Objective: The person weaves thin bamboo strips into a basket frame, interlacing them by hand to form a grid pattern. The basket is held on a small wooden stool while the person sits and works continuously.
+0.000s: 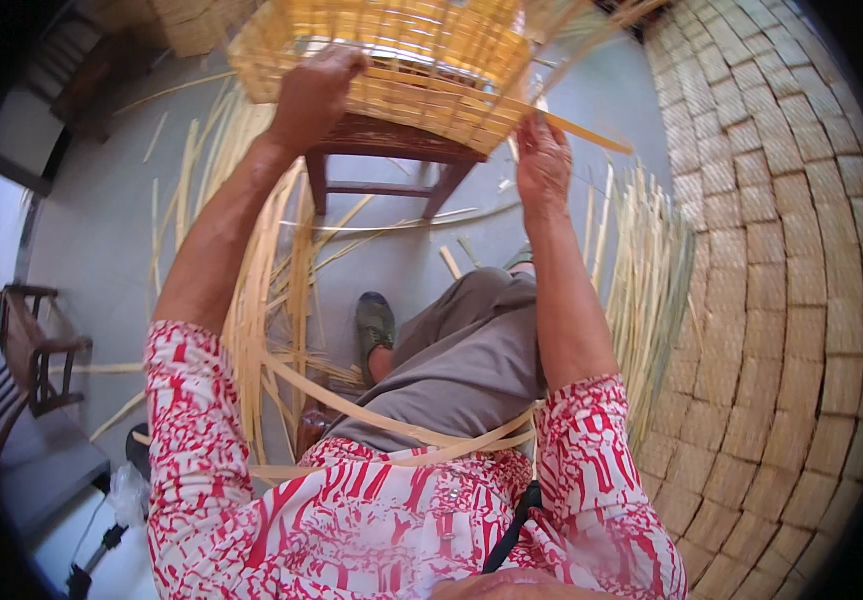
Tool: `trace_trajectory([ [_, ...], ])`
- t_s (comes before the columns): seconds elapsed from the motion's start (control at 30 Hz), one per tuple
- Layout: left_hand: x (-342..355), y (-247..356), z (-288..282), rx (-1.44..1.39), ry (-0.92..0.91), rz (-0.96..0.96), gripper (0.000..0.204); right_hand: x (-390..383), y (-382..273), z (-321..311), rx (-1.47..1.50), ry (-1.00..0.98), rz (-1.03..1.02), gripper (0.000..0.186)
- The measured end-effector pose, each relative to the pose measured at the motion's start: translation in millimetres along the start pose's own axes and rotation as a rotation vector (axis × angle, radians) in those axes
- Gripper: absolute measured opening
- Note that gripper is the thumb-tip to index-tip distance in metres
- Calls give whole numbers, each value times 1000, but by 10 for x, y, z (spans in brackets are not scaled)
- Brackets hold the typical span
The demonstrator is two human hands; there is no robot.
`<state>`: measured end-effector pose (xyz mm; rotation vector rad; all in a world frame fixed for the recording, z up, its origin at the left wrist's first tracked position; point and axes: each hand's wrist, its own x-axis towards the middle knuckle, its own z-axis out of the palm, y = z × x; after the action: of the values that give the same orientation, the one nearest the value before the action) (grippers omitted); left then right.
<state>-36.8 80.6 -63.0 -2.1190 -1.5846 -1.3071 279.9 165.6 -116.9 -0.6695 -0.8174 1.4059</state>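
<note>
A yellow woven bamboo basket (401, 110), its weave partly open, rests on a dark red wooden stool (391, 137) in front of me. My left hand (316, 95) is closed on the basket's near wall, to the left. At the basket's right corner, my right hand (543, 160) has its fingers closed around a flat bamboo strip (591, 136). The strip runs along the near wall and its loose end sticks out past the right hand. The fingertips of both hands are partly hidden.
Loose bamboo strips (261, 270) lie on the floor at left, and a long bundle of strips (641, 270) at right. One strip (351, 408) curves across my lap. Stacked woven pieces (771, 300) line the right side. Wooden chairs (31, 345) stand at left.
</note>
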Motion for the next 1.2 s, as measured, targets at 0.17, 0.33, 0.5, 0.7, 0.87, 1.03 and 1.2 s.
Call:
trace_trajectory([
  [0.17,-18,15,101,-19,-38,37,17,43,27,-257,-54,-17,-65,20],
  [0.33,-21,70,131,-16,51,-2,15,58,-115,-207,-25,47,22,13],
  [0.5,-46,74,194,-33,98,-30,16,59,-138,-217,-4,35,41,13],
  [0.7,-84,151,223,-107,143,-71,24,53,-164,-227,3,59,59,13],
  [0.87,-102,107,260,-124,142,-98,27,52,-175,-256,29,43,111,13],
  [1.03,-2,92,300,-129,125,-99,30,127,-181,-424,129,2,182,12],
  [1.2,-349,37,152,-183,434,-204,34,-121,16,-160,138,-169,244,9],
])
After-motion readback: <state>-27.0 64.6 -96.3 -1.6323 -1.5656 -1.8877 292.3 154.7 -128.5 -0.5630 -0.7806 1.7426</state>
